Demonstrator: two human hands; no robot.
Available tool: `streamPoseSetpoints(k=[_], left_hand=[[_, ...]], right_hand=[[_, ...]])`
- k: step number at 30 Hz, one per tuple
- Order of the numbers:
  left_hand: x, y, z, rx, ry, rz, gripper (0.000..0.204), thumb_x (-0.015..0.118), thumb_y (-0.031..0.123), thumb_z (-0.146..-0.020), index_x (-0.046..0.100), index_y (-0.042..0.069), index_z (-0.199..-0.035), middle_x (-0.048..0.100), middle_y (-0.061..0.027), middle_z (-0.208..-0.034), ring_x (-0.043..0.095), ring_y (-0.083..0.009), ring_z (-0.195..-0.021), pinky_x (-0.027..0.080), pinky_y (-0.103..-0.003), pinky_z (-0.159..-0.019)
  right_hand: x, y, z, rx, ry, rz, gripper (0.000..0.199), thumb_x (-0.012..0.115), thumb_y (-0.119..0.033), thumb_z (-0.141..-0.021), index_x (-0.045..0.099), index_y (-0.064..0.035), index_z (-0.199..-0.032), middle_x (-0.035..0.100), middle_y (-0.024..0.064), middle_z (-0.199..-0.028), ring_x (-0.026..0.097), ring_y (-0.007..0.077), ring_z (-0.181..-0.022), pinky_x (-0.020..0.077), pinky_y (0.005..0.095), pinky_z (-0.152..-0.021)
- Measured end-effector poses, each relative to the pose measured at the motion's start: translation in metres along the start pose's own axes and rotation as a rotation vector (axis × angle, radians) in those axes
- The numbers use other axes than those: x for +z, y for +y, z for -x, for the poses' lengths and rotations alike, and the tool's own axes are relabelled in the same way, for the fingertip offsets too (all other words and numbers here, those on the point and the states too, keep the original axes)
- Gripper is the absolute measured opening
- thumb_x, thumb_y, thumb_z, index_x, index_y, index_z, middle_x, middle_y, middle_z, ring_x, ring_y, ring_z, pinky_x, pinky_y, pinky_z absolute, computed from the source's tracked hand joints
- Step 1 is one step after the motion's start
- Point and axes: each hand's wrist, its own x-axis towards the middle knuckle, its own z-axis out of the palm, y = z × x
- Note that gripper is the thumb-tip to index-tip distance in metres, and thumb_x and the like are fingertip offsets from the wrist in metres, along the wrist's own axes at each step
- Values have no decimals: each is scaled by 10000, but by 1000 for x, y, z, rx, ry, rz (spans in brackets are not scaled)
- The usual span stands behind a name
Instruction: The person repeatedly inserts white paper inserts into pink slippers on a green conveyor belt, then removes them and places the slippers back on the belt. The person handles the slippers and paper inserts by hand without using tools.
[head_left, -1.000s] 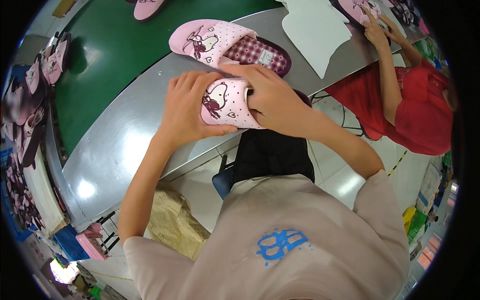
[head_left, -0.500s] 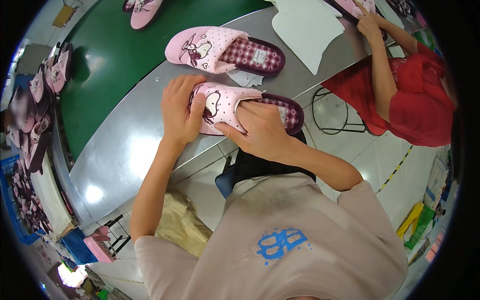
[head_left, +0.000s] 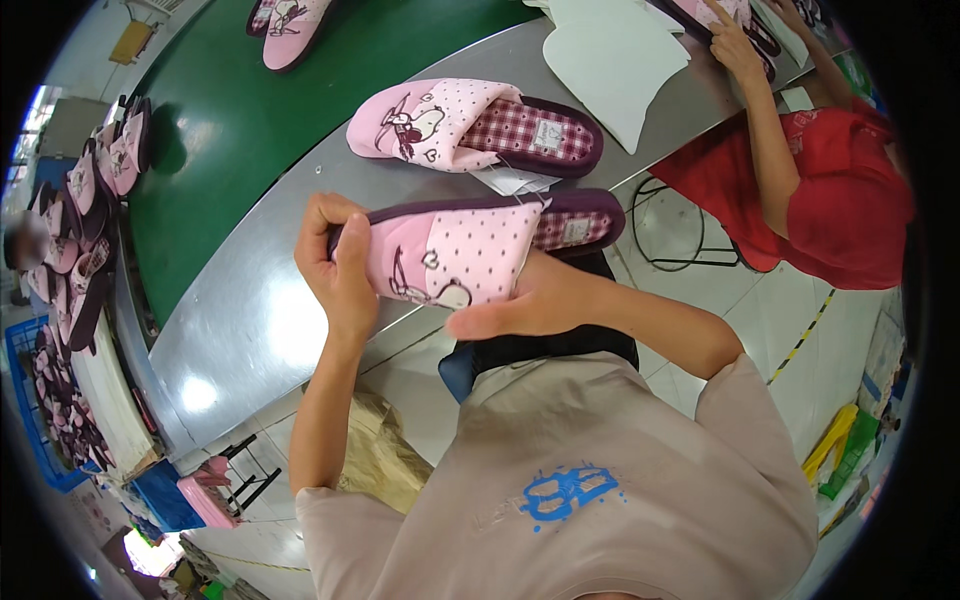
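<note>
I hold a pink slipper (head_left: 478, 243) with dark dots, a printed cartoon dog and a dark sole, tilted on its side over the metal table edge. My left hand (head_left: 342, 268) is closed round its toe, with the thumb on the upper. The fingers of my right hand (head_left: 545, 292) are hidden inside the slipper's opening; the thumb lies outside along the upper. Just beyond lies the matching slipper (head_left: 425, 125), sole down, its checked insole showing. A white paper tag (head_left: 513, 180) rests between the two, with a thin string running to the held slipper.
A green belt (head_left: 235, 130) runs past the metal table (head_left: 235, 300), with more slippers (head_left: 292, 32) on it. White cut sheets (head_left: 612, 70) lie at the back. A co-worker in red (head_left: 845, 205) handles slippers at the right. Slippers fill a rack (head_left: 95, 190) at the left.
The held slipper has been rolled toward me, so its dark sole edge now faces away from me. My left hand has shifted from the upper to the toe; the right stays at the opening.
</note>
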Motion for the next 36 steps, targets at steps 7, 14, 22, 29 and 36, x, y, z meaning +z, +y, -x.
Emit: streamPoseSetpoints(k=[7, 14, 22, 29, 36], left_hand=[[-16, 19, -4, -23, -224, -83, 201, 724, 190, -957, 726, -4, -1010, 699, -71, -974, 626, -163, -930, 486, -308, -863], [-20, 29, -21, -154, -358, -124, 307, 740, 254, -994, 773, -8, -1153, 747, -64, -1045, 663, -140, -941, 512, -281, -863], [-11, -1, -16, -297, -170, -132, 345, 681, 279, -1071, 774, -35, -963, 708, -10, -844, 601, -70, -773, 486, -245, -712], [-47, -16, -62, -199, -77, -417, 311, 663, 248, -1063, 751, -39, -982, 753, -81, -863, 662, -128, -750, 534, -312, -706], [-6, 3, -47, 241, -463, -510, 333, 531, 251, -1058, 756, 11, -1006, 751, -135, -907, 697, -309, -836, 502, -428, -848]], right_hand=[[4, 8, -17, -37, -77, 344, 419, 751, -291, -940, 655, -42, -1263, 693, 145, -1207, 652, 298, -1088, 533, 418, -954], [17, 20, -15, -162, 214, 352, 347, 768, -258, -913, 686, -34, -1164, 726, 126, -1090, 693, 312, -975, 562, 423, -849], [-5, -10, 25, -500, 295, 1147, 232, 777, -309, -952, 813, -81, -929, 727, 36, -727, 636, 191, -535, 520, 325, -549], [-159, -42, 13, -104, 744, 1430, 424, 732, -401, -953, 753, -66, -1212, 754, 126, -1132, 729, 254, -941, 584, 394, -804], [-194, 0, 2, 168, 703, 1866, 819, 737, -667, -859, 645, -46, -1385, 640, 279, -1308, 645, 415, -1214, 509, 531, -1031]])
